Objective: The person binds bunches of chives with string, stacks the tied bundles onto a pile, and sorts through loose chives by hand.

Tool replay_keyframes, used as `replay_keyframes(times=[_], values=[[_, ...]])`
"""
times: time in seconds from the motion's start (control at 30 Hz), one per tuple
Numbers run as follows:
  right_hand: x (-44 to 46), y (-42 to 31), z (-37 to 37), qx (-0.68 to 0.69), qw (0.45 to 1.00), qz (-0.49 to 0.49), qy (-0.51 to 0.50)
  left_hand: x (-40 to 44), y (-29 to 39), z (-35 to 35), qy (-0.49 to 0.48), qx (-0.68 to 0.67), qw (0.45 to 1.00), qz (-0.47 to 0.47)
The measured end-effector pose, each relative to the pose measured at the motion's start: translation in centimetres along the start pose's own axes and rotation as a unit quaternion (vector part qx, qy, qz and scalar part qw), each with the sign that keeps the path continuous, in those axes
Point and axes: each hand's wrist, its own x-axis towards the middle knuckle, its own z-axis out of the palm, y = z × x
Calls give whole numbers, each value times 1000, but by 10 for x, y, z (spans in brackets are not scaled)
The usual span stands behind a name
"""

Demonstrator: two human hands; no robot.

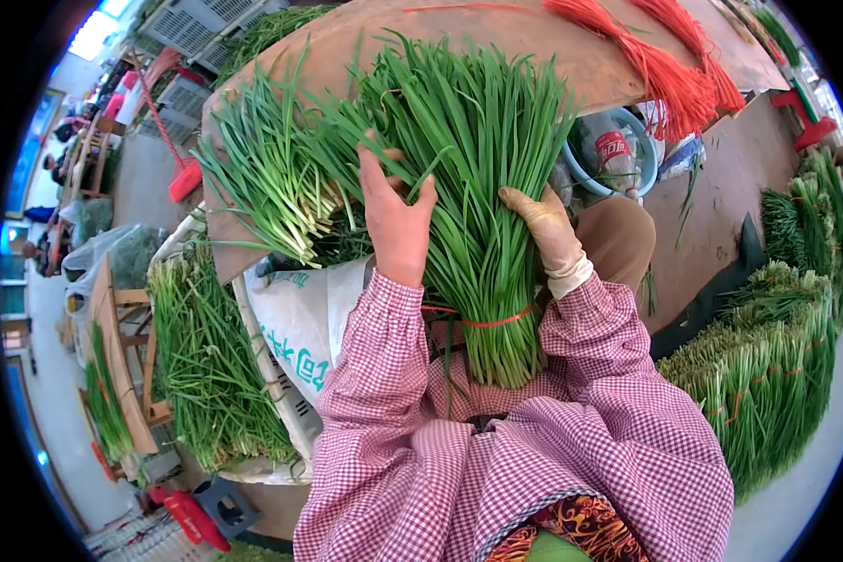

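I see the garlic chive bundle (478,197) lying across the near edge of the counter (323,33), leaf tips on the board, stem ends down over the lap. My left hand (396,215) is among the leaves at its left side, thumb and fingers spread wide; I can't tell whether a leaf is caught between them. My right hand (545,229), gloved, is closed on the bundle's right side, thumb on top. Loose chives (295,192) crowd the left end, but I have bare board beyond the leaf tips, along the far edge. Red ties (688,94) overhang the right end. Below them, a blue basin (650,173) holds a bottle (615,155) with a red, Coca-Cola-style label. Teal Chinese characters on the white sack (300,304) are partly folded away. The bundle looks fresh: flat deep-green blades, paler stems gathered by a red band (498,319).
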Motion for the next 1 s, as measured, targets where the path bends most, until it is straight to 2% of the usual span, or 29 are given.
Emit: replay_keyframes(times=[0.07, 0.1, 0.2, 0.3, 0.4, 0.67, 0.77, 0.9, 1.0], values=[[1, 1, -1, 8, 1000, 2, -6, -2, -7, 8, 100, 84, 985, 114], [1, 1, -1, 12, 1000, 3, -8, -2, -8, 6, 85, 113, 976, 164], [-1, -1, 2, 19, 1000, -11, -1, -3, -3, 4, 86, 166, 959, 211], [-1, 0, 1, 21, 1000, -17, -8, 4, -17, 3, 4, 240, 926, 292], [-2, -3, 2, 12, 1000, 1, -5, 12, -24, 7, 0, 228, 952, 203], [1, 2, 0, 5, 1000, -10, 2, 21, -18, 20, -2, 214, 965, 151], [0, 0, 2, 8, 1000, -5, -1, 20, -16, 15, -14, 119, 987, 105], [2, 3, -1, 13, 1000, 1, -1, 18, -12, 6, -78, 88, 993, 29], [3, 3, -1, 15, 1000, -4, -9, 12, -3, 0, -95, 55, 994, 26]])
